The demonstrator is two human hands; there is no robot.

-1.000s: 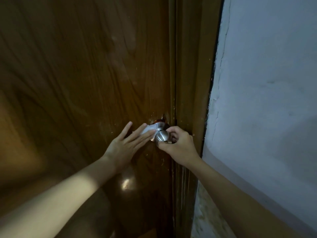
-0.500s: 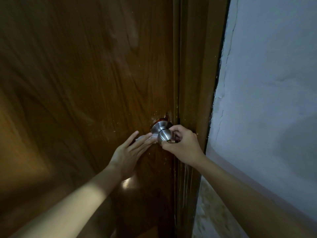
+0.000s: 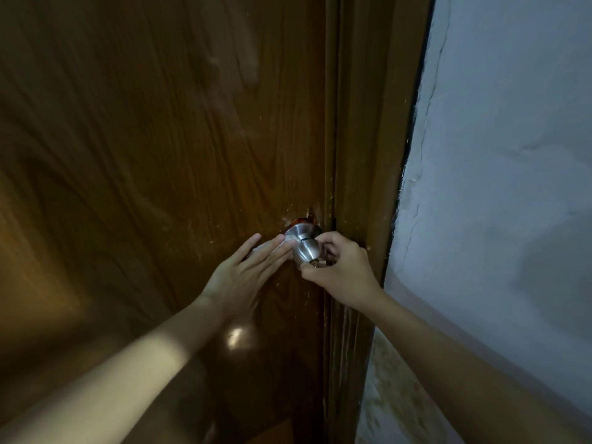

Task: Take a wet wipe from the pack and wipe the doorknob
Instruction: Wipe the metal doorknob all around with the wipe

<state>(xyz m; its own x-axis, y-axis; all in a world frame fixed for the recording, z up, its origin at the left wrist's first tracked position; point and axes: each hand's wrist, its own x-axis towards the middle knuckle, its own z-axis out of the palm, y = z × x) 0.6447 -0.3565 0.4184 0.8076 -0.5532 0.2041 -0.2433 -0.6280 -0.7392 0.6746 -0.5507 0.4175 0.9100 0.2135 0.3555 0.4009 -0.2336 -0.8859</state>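
Note:
A round steel doorknob [image 3: 307, 249] sticks out of the brown wooden door [image 3: 160, 155] near its right edge. My right hand [image 3: 341, 270] curls round the knob from the right and below. My left hand [image 3: 246, 272] lies flat with straight fingers against the door just left of the knob and presses a white wet wipe [image 3: 283, 243] against the knob's neck. Most of the wipe is hidden under the fingers. The wipe pack is not in view.
The wooden door frame [image 3: 368, 155] runs upright just right of the knob. A pale plastered wall [image 3: 496, 187] with cracks along its edge fills the right side. Light reflects off the door below my left wrist.
My left hand with the wipe has slid down from the knob's top side to its left side. My right hand has kept its hold on the knob.

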